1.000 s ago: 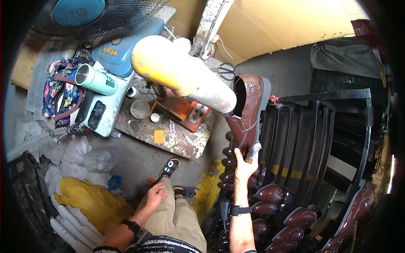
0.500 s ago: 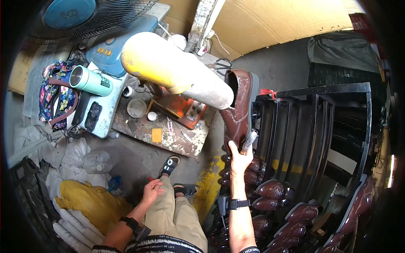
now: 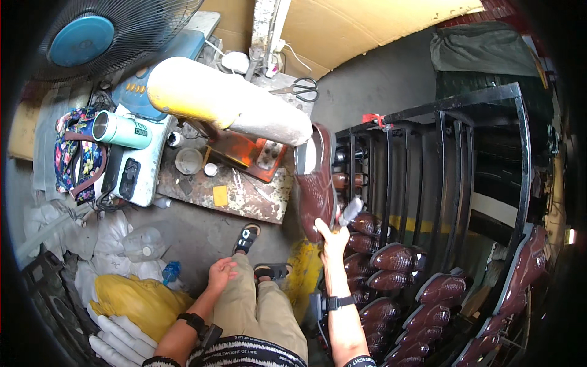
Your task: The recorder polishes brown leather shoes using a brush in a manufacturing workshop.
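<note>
My right hand [image 3: 333, 237] grips the toe end of a glossy dark brown leather shoe [image 3: 316, 194], thumb on the upper. A short grey-white stick-like tool [image 3: 351, 210] juts out beside the fingers of that hand; its kind cannot be made out. The shoe's opening faces up and left, right at the rounded end of a white and yellow machine arm [image 3: 195, 95]. Whether shoe and arm touch, I cannot tell. My left hand [image 3: 221, 273] hovers over my left thigh, empty, its fingers loosely bent and apart.
On the worn bench [image 3: 244, 205] are scissors [image 3: 304, 90], a small white cup [image 3: 211, 169] and a yellow block [image 3: 220, 196]. A mint tumbler [image 3: 125, 130] lies left, below a fan [image 3: 82, 40]. A black metal rack [image 3: 440, 177] stands right, with several brown shoes [image 3: 394, 257] below.
My right hand has drawn the shoe left and down, and the shoe has tilted, its opening turning toward the machine arm's end. The view has shifted; my left hand stays over my leg.
</note>
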A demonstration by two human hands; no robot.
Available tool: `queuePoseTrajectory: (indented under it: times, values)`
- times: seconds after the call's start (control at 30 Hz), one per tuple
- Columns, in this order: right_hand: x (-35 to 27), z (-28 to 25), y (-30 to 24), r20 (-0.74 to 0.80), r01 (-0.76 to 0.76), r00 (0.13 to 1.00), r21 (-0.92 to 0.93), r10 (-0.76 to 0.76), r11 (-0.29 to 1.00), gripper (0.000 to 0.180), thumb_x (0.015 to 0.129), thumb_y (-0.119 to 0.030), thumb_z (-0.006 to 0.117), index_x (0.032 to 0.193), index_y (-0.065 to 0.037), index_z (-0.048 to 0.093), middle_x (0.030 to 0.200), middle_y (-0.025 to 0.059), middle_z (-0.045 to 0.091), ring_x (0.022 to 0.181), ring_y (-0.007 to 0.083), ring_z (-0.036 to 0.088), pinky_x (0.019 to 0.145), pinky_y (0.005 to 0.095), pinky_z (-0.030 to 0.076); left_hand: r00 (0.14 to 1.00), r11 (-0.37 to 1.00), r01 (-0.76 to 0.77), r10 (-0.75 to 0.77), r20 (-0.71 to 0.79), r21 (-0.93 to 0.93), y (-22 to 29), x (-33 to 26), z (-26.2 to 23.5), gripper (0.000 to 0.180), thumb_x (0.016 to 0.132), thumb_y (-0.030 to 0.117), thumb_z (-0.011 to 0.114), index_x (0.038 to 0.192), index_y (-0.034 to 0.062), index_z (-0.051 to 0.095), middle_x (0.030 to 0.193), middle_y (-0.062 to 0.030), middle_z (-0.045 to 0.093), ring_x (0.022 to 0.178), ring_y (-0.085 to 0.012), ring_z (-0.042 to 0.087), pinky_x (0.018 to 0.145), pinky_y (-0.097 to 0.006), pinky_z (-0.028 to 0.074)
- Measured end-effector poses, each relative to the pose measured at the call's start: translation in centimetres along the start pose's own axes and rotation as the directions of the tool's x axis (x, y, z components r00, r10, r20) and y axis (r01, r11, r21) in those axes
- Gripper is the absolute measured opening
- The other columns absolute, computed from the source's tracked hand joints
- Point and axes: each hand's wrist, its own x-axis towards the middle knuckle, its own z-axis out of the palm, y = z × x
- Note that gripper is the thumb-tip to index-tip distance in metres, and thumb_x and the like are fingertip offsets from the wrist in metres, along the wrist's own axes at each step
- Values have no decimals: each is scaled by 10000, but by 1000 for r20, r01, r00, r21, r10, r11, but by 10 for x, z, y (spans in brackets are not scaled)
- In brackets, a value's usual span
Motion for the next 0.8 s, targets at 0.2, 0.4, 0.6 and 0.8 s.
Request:
queuePoseTrajectory:
  times: [0.2,0.4,0.6,0.8]
  values:
    - [-57,-27,-1,30,-156,988,313,154,937,595,708,57,653,1261,50,433,1190,107,543,1064,185,530,934,305,403,999,999,45,-45,-17,-21,9,2,6,340,897,62,432,1224,-31,435,1039,-113,611,730,-165,626,626,-257,516]
    - [-59,-9,-19,114,-179,982,328,150,927,576,750,-11,633,1279,52,414,1183,106,552,1043,171,547,925,292,415,999,999,51,-51,1,7,18,-1,20,328,896,57,432,1214,-20,445,1036,-111,618,722,-159,629,608,-246,515]
    - [-43,12,-31,207,-154,976,409,73,899,515,782,13,593,1261,83,416,1167,122,558,1010,171,563,894,284,438,998,998,56,-56,11,5,21,-5,27,324,896,42,427,1212,-26,444,1035,-117,619,714,-153,630,602,-240,517]
    - [-41,11,-31,183,-172,977,363,111,916,526,778,12,600,1264,83,413,1167,122,556,1010,173,563,892,283,438,998,998,58,-58,11,8,21,-8,22,339,897,46,422,1226,-36,431,1047,-128,615,733,-154,633,613,-235,517]
